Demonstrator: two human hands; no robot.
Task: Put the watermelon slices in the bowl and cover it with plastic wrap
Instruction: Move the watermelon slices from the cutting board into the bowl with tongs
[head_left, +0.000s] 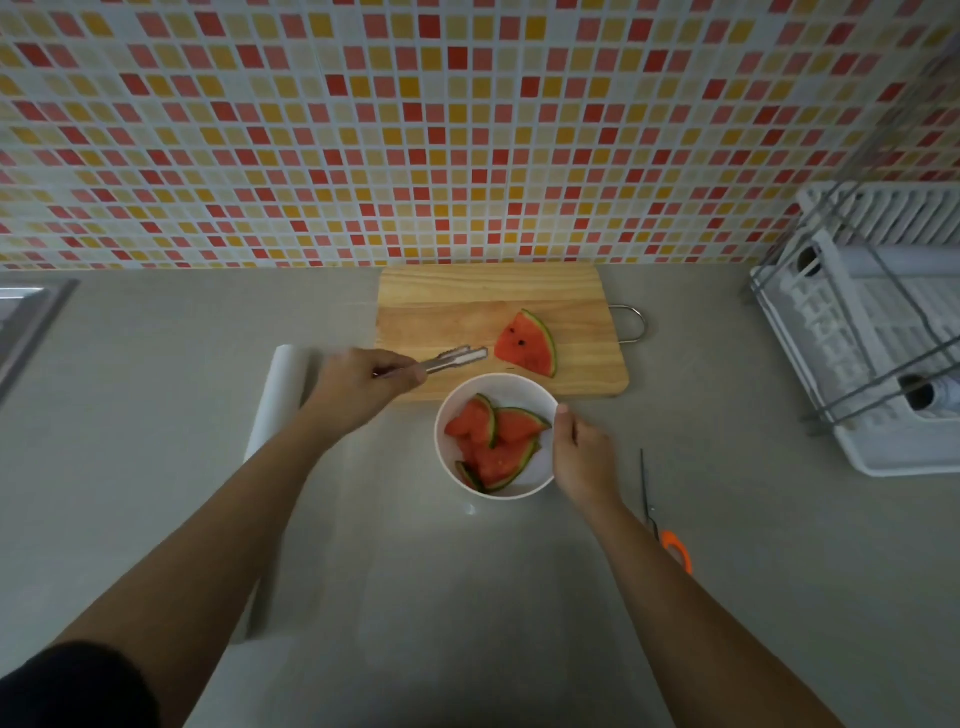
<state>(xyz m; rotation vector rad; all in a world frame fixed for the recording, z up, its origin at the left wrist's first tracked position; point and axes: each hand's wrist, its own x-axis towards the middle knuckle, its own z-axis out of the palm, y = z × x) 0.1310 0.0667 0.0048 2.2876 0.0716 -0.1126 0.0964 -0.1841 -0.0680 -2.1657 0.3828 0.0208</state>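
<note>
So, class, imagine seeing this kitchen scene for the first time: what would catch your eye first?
The red, orange and yellow mosaic wall fills the top. Below it, red watermelon slices sit in a white bowl at the centre, with one more slice on the wooden cutting board behind it.

Two arms reach in from the bottom of the frame. The left arm wears a black sleeve (72, 686), rounded and loose, in the lower left corner. Below it the forearm and left hand (358, 379) are bare. The right arm and right hand (584, 457) are bare up to the lower right edge.
</note>
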